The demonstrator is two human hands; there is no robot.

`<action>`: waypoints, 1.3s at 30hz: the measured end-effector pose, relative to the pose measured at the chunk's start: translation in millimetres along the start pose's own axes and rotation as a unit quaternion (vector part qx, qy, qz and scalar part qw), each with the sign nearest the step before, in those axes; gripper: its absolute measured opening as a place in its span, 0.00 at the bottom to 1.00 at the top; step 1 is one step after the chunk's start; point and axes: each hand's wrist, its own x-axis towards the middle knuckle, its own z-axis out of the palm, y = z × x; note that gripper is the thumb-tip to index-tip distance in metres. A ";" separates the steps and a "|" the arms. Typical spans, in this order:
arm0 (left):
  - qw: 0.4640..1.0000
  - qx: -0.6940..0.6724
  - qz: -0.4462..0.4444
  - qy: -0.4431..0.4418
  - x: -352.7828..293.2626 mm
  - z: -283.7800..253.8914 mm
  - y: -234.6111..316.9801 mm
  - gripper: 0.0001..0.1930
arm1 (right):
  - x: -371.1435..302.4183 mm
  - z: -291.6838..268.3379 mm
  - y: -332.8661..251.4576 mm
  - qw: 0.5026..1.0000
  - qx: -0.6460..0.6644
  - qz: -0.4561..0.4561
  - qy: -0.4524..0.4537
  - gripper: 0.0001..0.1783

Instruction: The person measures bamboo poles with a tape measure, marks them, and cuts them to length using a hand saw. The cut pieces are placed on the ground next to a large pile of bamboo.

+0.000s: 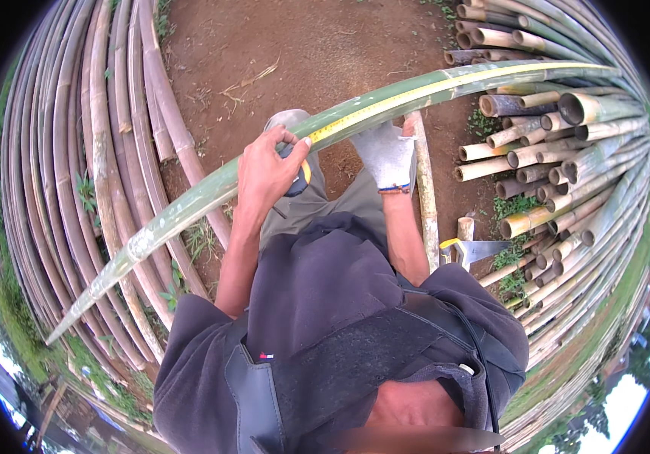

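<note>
A long green bamboo pole (177, 216) slants across in front of me, from lower left to upper right. Along its upper side lies a yellow measuring tape blade (385, 104). My left hand (264, 166) is bare and closed on the tape measure, its thumb pressing the blade to the bamboo. Below those fingers shows part of the black and yellow tape measure case (300, 180). My right hand (385, 157), in a pale grey glove, holds the pole from its near side. The pole hides most of its fingers; a bare digit shows at the glove's right edge.
Long bamboo poles (102, 113) lie side by side at the left. A big stack of cut bamboo (559, 151) fills the right, open ends toward me. A handsaw (476, 250) with a yellow and black handle rests near a short bamboo post (465, 228). Brown soil (317, 45) lies ahead.
</note>
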 end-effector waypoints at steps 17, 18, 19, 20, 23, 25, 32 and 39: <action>0.990 0.032 -0.121 0.063 -38.3 -69.8 -71.5 0.21 | 12.3 28.9 29.0 0.998 -0.013 0.020 0.054 0.32; 0.990 0.030 -0.122 0.067 -40.5 -70.8 -71.6 0.21 | 14.4 27.8 28.1 0.998 -0.026 0.019 0.048 0.32; 0.989 0.030 -0.119 0.079 -42.2 -71.6 -72.4 0.21 | 16.2 26.9 26.9 0.998 -0.040 0.018 0.041 0.32; 0.989 0.031 -0.119 0.081 -42.9 -73.4 -73.0 0.21 | 16.0 26.1 24.7 0.998 -0.052 0.006 0.036 0.32; 0.988 0.029 -0.125 0.081 -45.1 -77.7 -72.3 0.22 | 24.6 23.5 10.4 0.997 -0.050 -0.013 0.050 0.31; 0.988 0.022 -0.124 0.084 -45.5 -77.9 -71.4 0.23 | 34.6 14.1 -8.7 0.995 -0.091 -0.034 0.039 0.31; 0.987 0.008 -0.145 0.064 -43.9 -74.6 -83.7 0.25 | 71.3 -28.5 -85.4 0.988 -0.071 -0.123 0.060 0.32; 0.992 -0.016 -0.119 0.049 -48.6 -68.7 -72.6 0.24 | 112.8 -55.9 -192.9 0.963 -0.103 -0.245 0.039 0.31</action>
